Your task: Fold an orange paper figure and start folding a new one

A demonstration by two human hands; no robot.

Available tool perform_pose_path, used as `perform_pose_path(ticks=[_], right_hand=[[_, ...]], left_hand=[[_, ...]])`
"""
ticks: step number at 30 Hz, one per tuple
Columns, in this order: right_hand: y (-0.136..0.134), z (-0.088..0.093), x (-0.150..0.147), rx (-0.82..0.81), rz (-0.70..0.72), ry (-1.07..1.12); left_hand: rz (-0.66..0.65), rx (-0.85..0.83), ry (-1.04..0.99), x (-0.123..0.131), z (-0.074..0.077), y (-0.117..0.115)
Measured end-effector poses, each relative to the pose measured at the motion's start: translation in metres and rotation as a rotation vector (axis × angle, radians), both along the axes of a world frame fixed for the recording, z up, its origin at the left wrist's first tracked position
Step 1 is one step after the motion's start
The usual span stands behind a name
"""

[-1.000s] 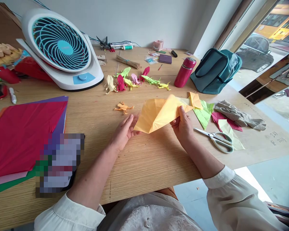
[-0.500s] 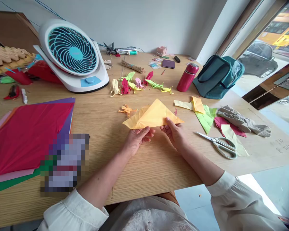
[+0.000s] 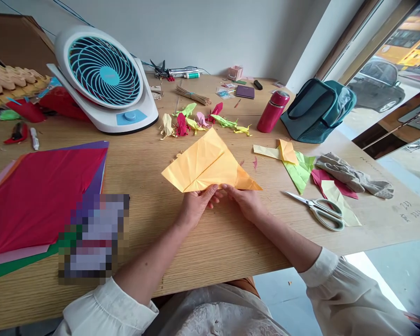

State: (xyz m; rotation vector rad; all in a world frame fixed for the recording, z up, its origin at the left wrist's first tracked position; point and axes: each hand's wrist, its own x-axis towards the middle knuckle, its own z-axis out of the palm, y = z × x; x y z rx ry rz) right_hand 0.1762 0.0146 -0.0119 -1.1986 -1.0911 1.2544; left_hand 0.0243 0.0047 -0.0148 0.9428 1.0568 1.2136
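A creased sheet of orange origami paper [image 3: 210, 163], partly folded, is held just above the table in front of me. My left hand [image 3: 196, 205] pinches its lower edge near the middle, thumb on top. Close beside it, my right hand [image 3: 247, 201] grips the same edge, its thumb almost meeting the left one. A flap spreads out to the left, and a narrower folded point reaches right. Behind the paper, a small orange folded figure [image 3: 179, 153] is mostly hidden. Several folded paper animals [image 3: 199, 122] in yellow, red, pink and green stand farther back.
Scissors [image 3: 324, 212] lie to the right near folded paper scraps [image 3: 297, 170] and a grey cloth [image 3: 353, 175]. A red flask [image 3: 273, 112] and a teal bag [image 3: 318, 112] stand behind. On the left are a fan [image 3: 105, 79], a coloured paper stack [image 3: 45, 196] and a blurred-out object [image 3: 96, 238].
The orange paper's left flap has opened out, turning the triangle into a wider shape that covers more of the small orange figure. My right hand has slid left, closer to my left hand.
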Motion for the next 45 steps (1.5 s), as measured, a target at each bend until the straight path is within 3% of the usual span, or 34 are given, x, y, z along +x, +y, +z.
perform_pose_path(ticks=[11, 17, 21, 27, 40, 45], right_hand=[[0.014, -0.002, 0.019, -0.020, -0.076, 0.139], [0.013, 0.003, 0.017, -0.045, -0.035, 0.294], [0.006, 0.004, 0.006, -0.097, 0.045, 0.255], [0.001, 0.003, 0.001, -0.037, 0.030, 0.141], [0.014, -0.001, 0.031, -0.069, 0.067, 0.144], [0.022, 0.000, 0.038, -0.044, -0.011, 0.232]], left_hand=[[0.075, -0.103, -0.055, -0.010, 0.004, 0.006], [0.093, -0.122, -0.098, -0.011, 0.005, 0.007], [0.076, -0.094, -0.087, -0.007, 0.003, 0.004], [0.007, -0.092, -0.065, -0.003, 0.002, 0.000], [0.073, -0.141, -0.079, -0.016, 0.008, 0.009], [0.118, -0.144, -0.129, -0.022, 0.009, 0.013]])
